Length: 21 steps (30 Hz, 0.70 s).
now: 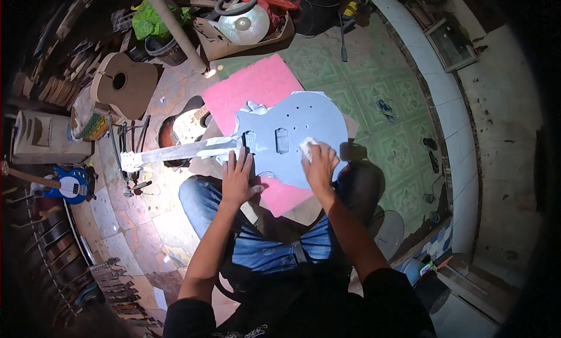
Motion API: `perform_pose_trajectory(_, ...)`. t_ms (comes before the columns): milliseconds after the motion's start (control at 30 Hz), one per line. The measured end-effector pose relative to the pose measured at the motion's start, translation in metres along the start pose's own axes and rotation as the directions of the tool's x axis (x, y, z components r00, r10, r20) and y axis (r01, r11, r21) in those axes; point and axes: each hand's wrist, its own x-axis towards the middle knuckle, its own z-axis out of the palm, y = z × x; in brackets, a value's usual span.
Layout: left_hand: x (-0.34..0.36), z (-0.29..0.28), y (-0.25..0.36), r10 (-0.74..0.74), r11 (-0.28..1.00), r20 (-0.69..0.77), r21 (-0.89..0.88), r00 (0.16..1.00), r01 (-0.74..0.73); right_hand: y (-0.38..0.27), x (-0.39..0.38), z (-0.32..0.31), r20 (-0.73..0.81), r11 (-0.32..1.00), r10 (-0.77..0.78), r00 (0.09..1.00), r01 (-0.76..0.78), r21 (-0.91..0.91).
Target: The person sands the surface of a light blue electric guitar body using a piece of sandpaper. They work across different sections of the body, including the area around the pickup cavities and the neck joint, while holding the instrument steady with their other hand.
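Note:
A pale grey electric guitar body [318, 116] lies flat in front of me, with small holes and pickup cavities cut in its top. Its neck [187, 151], wrapped in white covering, points to the left. My left hand [236, 177] rests with fingers spread at the place where neck and body meet. In my right hand [321, 165] is a crumpled white cloth or paper [307, 146], pressed against the top right of the cavities. Whether it is cloth or paper I cannot tell.
A pink board [251, 84] lies under the guitar. Beside the neck is a sunburst guitar [181, 127]. An acoustic guitar body [125, 84], a metal stand [125, 145] and a small blue guitar [69, 185] are at the left. A cardboard box [280, 39] stands at the back; sandals [385, 109] lie on green tiles.

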Motion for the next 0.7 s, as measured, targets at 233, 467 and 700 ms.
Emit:
perform_pose_trajectory(233,-0.022,0.009,-0.009,-0.121,0.987,-0.047,-0.108,0.991,0.116,-0.044,-0.064,0.007,0.180,0.952,-0.307,0.934,0.301,0.060)
perform_pose_trajectory(467,-0.012,0.010,-0.017,-0.070,0.986,-0.287,-0.166,0.955,0.022,-0.014,-0.034,0.015,0.122,0.998,-0.054,0.991,0.051,0.027)
perform_pose_trajectory(700,-0.009,0.007,-0.016,-0.106,0.972,-0.278,-0.231,0.955,0.041,0.003,-0.037,0.010,0.184,0.968,-0.252,0.950,0.250,0.034)
